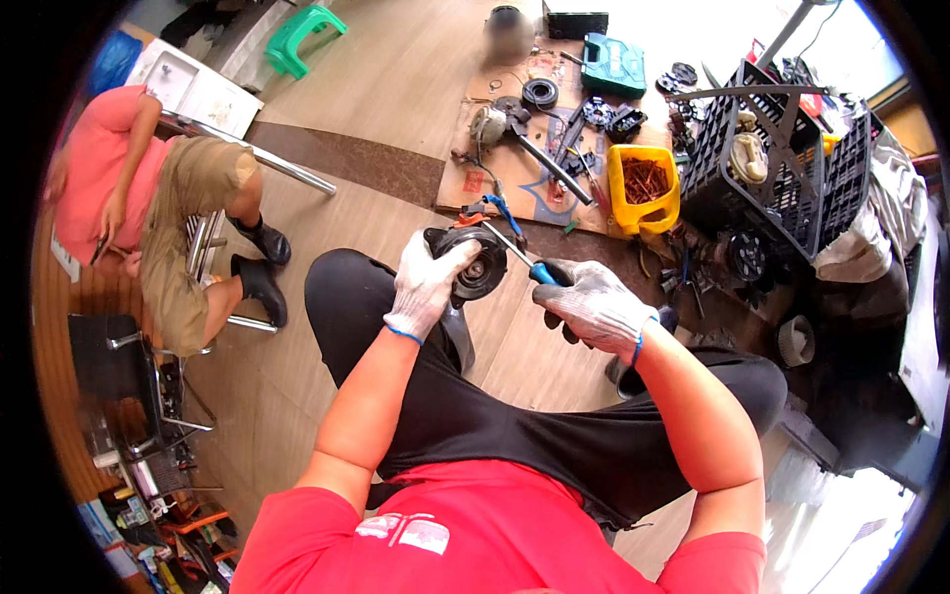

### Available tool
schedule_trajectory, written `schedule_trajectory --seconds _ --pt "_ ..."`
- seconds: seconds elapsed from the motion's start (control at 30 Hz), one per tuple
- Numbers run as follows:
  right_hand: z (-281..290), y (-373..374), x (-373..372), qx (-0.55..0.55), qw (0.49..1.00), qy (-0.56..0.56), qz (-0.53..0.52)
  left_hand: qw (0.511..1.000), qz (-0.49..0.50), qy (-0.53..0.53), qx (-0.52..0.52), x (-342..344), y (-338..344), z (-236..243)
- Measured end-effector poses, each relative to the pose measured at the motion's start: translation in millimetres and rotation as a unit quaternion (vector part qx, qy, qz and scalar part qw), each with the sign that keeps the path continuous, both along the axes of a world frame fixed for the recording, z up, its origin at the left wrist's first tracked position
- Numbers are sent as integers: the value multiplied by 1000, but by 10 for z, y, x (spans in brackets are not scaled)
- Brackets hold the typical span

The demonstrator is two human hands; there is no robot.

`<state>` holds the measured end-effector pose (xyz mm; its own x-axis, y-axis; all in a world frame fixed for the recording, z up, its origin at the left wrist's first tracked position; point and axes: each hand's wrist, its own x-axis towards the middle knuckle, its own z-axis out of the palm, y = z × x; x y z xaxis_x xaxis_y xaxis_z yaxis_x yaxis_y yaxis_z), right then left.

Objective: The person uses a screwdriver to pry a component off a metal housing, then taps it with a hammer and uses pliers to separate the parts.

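In the middle, above my knees, my left hand is closed round a round black part with a dark metal hub at its centre. The thumb lies across its face. A screwdriver with a blue and black handle is gripped in my right hand. Its shaft slants up and left, and the tip reaches the part's upper rim near an orange piece. Whether the tip touches the part I cannot tell. Both hands wear whitish gloves with dark palms.
Ahead lies a cardboard sheet with tools and machine parts. On it stand a yellow cut-open jug of copper-coloured pieces and a teal case. Black crates stand to the right. A seated person and a green stool are at left.
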<state>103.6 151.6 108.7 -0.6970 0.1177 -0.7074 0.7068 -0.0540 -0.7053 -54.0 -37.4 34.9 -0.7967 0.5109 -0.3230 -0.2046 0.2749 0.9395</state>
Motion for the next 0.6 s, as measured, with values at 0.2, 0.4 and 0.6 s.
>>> schedule_trajectory --seconds 0.2,0.4,0.6 --pt "-66 163 64 140 984 65 91 985 28 -117 121 -15 -45 -31" --pt "338 185 40 24 999 28 8 908 -21 -299 293 -87 -212 -96" --pt "385 281 79 59 996 56 30 893 -3 -314 323 -61 -238 -118"
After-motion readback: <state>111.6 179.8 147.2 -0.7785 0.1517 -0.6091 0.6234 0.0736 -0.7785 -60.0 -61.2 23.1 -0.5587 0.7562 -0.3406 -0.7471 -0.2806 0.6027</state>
